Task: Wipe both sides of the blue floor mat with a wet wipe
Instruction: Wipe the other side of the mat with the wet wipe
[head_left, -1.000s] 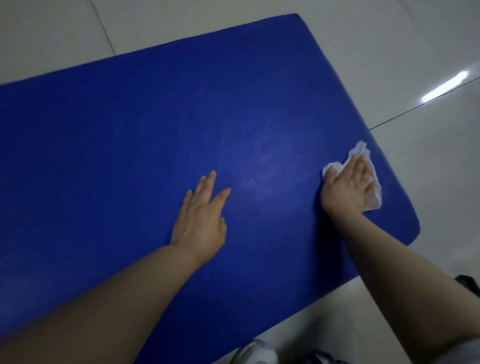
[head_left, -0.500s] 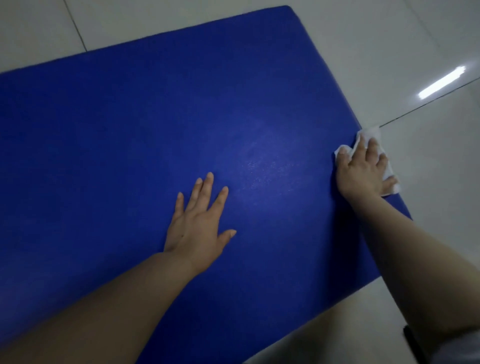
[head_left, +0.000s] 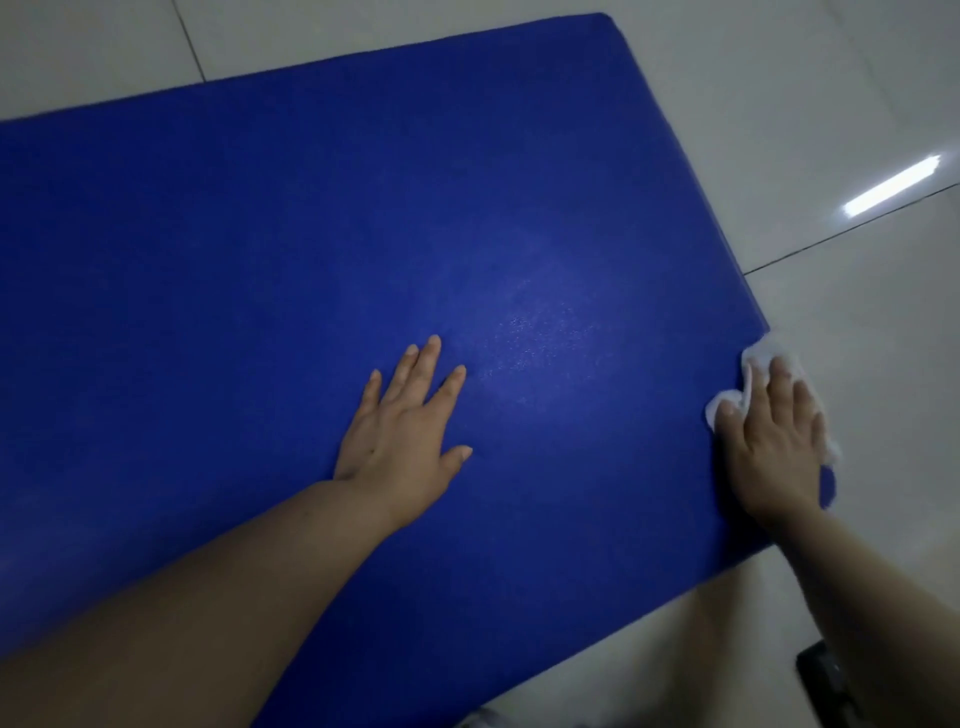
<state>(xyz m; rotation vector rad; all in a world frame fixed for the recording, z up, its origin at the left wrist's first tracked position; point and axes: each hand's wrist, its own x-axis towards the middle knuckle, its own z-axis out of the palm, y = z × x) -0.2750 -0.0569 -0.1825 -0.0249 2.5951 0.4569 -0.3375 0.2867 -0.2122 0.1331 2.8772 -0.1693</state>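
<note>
Right hand (head_left: 774, 441) shifted outward to the blue floor mat's (head_left: 311, 234) right edge, flat fingers pressing the wet wipe (head_left: 727, 402); left hand (head_left: 402, 441) spread open, resting mid-mat on tiled floor (head_left: 857, 338).

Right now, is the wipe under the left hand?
No, the wipe is under the right hand; the left hand lies flat on bare mat.
</note>
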